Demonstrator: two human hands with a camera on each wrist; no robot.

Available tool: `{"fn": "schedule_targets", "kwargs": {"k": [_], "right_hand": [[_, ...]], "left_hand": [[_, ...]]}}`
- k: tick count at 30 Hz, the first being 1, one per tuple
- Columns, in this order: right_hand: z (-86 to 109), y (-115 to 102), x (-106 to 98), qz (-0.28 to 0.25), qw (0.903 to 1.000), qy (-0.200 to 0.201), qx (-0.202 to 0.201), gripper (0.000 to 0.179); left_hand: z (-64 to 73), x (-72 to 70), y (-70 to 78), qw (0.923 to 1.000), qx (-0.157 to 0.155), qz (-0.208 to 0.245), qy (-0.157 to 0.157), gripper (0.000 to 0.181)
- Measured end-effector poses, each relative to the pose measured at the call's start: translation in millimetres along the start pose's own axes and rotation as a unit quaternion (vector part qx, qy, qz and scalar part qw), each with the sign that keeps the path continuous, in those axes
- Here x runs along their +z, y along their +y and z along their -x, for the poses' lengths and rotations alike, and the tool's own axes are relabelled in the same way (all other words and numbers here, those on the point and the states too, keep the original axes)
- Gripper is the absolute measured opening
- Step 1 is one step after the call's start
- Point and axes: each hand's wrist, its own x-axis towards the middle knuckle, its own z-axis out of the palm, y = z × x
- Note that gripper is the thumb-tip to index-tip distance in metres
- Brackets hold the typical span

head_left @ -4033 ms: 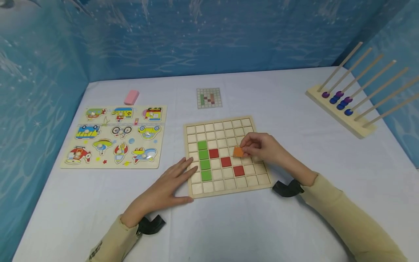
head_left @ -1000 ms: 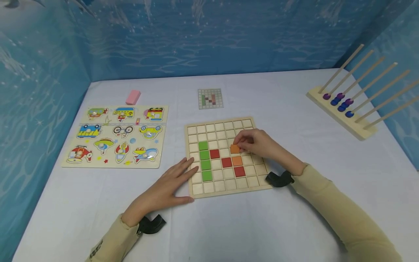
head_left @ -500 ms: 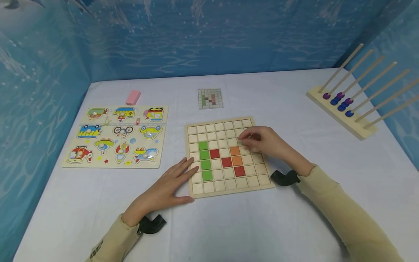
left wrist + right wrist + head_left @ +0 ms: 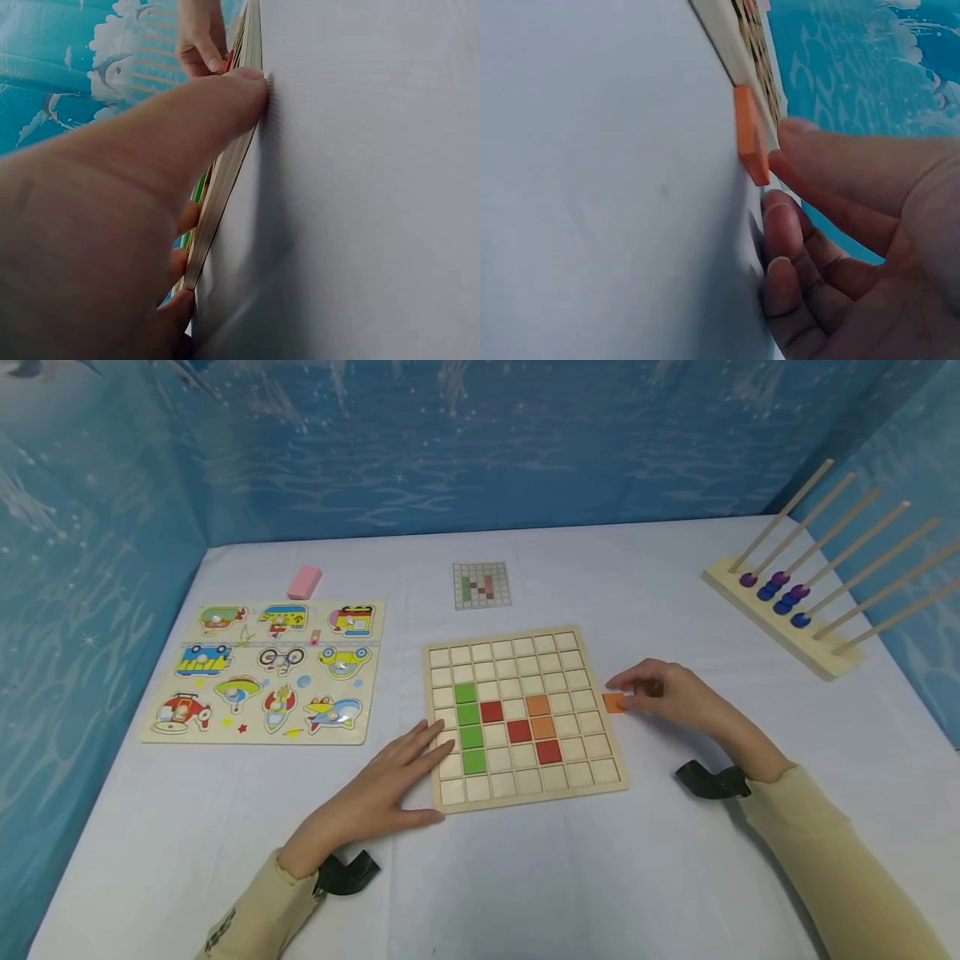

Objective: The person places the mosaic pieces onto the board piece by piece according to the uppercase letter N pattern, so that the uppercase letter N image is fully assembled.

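— Since a half-second ago I've pulled my right hand [image 4: 678,693] off the grid board [image 4: 525,793] to its right edge.

— Holding what?

— Fingertips pinch an orange tile [image 4: 613,702] on the table, just beside the board, lying flat. My left hand [image 4: 375,793] rests open against the near-left corner. Green, red and orange tiles fill cells.

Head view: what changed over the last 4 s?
The right hand set two orange tiles into the grid board, one above the other, then moved right off the board; its fingers now touch a third orange tile on the table. The left hand stayed flat at the board's left edge; green and red tiles unchanged.
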Motion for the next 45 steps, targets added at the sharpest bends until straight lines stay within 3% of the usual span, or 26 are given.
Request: {"fn": "schedule_targets", "kwargs": {"k": [12,25,33,40,45], "right_hand": [[2.0,2.3,11.9,0.037,0.9984,0.008,-0.042,0.025],[-1.8,-2.9,5.4,-0.01,0.9998,0.017,0.004,0.008],[-28.5,-28.4,5.9,-0.045,0.9979,0.044,-0.014,0.008],[-62.9,-46.3,30.8,-0.101,0.9943,-0.015,-0.031,0.008],[-74.2,-48.8,42.4,-0.08,0.9951,-0.04,-0.041,0.009]], "left_hand": [[-0.5,-0.4,-0.4,1.0,0.001,-0.001,0.0,0.084],[-0.4,-0.9,0.3,1.0,0.003,0.0,0.001,0.084],[-0.1,-0.8,0.5,1.0,0.004,0.001,0.002,0.084],[-0.6,-0.2,0.1,1.0,0.005,0.003,0.002,0.084],[0.0,-0.4,-0.3,1.0,0.006,0.002,0.003,0.084]]}}
